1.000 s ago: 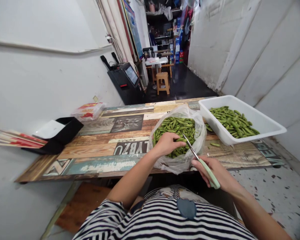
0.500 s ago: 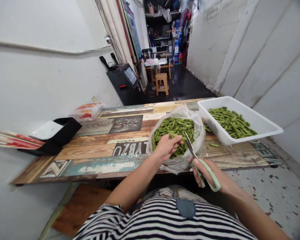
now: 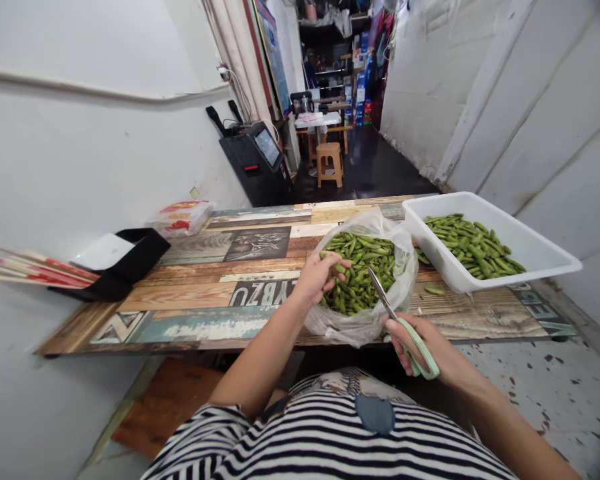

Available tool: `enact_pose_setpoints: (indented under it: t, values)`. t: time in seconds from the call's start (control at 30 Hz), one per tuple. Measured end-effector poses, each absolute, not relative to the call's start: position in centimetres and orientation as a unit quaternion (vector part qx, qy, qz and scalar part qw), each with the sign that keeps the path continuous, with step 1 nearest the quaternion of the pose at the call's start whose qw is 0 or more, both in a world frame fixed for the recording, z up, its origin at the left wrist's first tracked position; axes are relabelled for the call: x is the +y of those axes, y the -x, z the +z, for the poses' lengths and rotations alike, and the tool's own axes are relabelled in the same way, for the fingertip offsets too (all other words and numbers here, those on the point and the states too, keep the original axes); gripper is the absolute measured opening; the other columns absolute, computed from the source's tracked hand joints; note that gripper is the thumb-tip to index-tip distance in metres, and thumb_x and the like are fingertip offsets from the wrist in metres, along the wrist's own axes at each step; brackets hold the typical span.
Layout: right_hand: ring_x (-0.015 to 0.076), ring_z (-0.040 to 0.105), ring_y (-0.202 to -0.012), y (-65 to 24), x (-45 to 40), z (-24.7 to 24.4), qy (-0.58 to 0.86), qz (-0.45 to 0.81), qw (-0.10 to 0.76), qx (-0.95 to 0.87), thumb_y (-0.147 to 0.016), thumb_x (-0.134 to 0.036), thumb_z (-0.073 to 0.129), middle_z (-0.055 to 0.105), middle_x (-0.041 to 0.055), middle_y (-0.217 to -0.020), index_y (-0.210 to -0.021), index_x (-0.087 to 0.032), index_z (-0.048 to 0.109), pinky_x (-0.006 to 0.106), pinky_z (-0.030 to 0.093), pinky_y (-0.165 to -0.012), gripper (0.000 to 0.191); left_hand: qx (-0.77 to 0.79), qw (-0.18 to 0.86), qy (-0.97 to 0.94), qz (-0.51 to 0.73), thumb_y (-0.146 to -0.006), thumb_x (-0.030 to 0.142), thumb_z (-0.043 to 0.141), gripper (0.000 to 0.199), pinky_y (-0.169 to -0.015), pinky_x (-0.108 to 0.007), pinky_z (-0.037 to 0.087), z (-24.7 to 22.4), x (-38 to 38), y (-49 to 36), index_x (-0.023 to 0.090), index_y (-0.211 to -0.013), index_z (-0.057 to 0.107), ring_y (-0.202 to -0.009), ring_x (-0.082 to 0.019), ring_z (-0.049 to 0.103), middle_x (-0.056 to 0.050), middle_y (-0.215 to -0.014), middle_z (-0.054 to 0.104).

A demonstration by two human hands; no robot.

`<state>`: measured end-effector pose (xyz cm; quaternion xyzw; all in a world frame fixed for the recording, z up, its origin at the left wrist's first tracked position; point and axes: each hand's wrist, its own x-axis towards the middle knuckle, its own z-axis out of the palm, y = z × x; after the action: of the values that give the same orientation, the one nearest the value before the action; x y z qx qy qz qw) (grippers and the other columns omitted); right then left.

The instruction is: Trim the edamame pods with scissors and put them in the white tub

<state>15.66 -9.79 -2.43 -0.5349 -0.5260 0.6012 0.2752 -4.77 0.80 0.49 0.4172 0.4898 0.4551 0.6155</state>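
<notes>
A clear plastic bag (image 3: 407,267) full of green edamame pods (image 3: 365,257) stands open on the table in front of me. My left hand (image 3: 317,277) is over the bag's left side, its fingers curled; bits of green pod show at its fingers. My right hand (image 3: 425,343) grips scissors (image 3: 420,347) with pale green handles near the table's front edge. Their blades are together and point up and left over the pods. To the right of the bag stands a white plastic tub (image 3: 453,267) with a heap of edamame pods (image 3: 473,247) in it.
A few loose pods (image 3: 434,291) lie between bag and tub on the wood-patterned table (image 3: 260,293). At left are a black holder (image 3: 135,267) with red-and-white sticks (image 3: 45,270) and a plastic packet (image 3: 183,217). Beyond the table stand a black touchscreen machine (image 3: 260,163) and a stool (image 3: 329,165).
My left hand has moved left, away from the scissor tips, toward the bag's left rim. The scissor blades, slightly apart before, have closed. The camera view has shifted a little.
</notes>
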Motion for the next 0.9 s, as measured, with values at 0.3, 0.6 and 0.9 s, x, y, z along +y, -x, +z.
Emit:
enact_pose_setpoints:
  t: [0.3,0.6,0.9]
  values:
    - [0.0063,0.045,-0.033,-15.7,-10.0,-2.1,0.553,0.590,0.278,-0.519,-0.083,-0.061,0.051,0.046,-0.0085,-0.049,-0.073,-0.020,0.048,0.016,0.037,-0.031,0.042,0.623,0.197,-0.727,0.210,-0.072,0.041,0.066,0.025,-0.059,-0.026,0.033,-2.8,1.2,4.4,0.017,-0.066,0.062,-0.068,-0.019,0.056,-0.007,-0.069,0.063]
    - [0.0061,0.047,-0.039,-15.9,-10.0,-2.9,0.524,0.606,0.289,-0.525,-0.084,-0.059,0.052,0.046,-0.0080,-0.056,-0.080,-0.019,0.052,0.015,0.042,-0.032,0.040,0.592,0.275,-0.733,0.192,-0.063,0.038,0.074,0.024,-0.062,-0.024,0.036,-3.1,2.7,4.6,0.020,-0.078,0.069,-0.071,-0.016,0.057,0.000,-0.073,0.066]
    - [0.0069,0.046,-0.039,-16.2,-10.2,-2.9,0.527,0.606,0.280,-0.527,-0.084,-0.059,0.052,0.045,-0.0084,-0.055,-0.083,-0.020,0.052,0.017,0.041,-0.033,0.039,0.550,0.258,-0.774,0.177,-0.063,0.040,0.074,0.024,-0.061,-0.024,0.035,-2.6,2.7,4.4,0.020,-0.076,0.072,-0.071,-0.016,0.057,0.000,-0.073,0.066]
